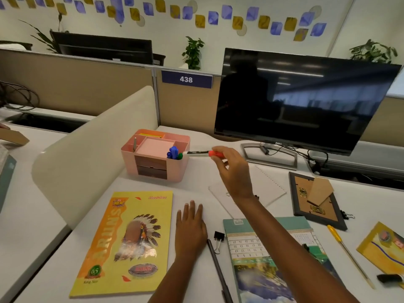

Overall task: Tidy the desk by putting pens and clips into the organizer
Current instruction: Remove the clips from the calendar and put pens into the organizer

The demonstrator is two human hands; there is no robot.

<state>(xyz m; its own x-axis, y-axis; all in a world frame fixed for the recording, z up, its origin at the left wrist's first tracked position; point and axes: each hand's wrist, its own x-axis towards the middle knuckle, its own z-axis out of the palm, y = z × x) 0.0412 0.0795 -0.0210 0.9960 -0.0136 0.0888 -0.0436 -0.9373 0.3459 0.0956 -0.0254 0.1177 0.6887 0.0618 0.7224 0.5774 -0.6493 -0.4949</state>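
Observation:
A pink organizer point(153, 169) stands at the back of the desk, with blue and green markers point(173, 153) in its right front compartment. My right hand point(234, 169) pinches the red-capped end of a marker point(200, 152), held level with its other end at the organizer's right rim. On the desk, fingers straight, my left hand point(190, 230) lies flat. To its right lie a black binder clip point(218, 239) and a grey pen point(218, 272). A yellow pen point(347, 252) lies at the right. Another black clip point(347, 215) sits by the picture frame.
A yellow notebook point(124, 243) lies front left; a calendar point(269, 259) lies under my right arm. A white spiral pad point(269, 186), a face-down picture frame point(317, 200), a yellow booklet point(384, 248) and a black-capped marker point(390, 278) are at the right. A monitor point(295, 101) stands behind.

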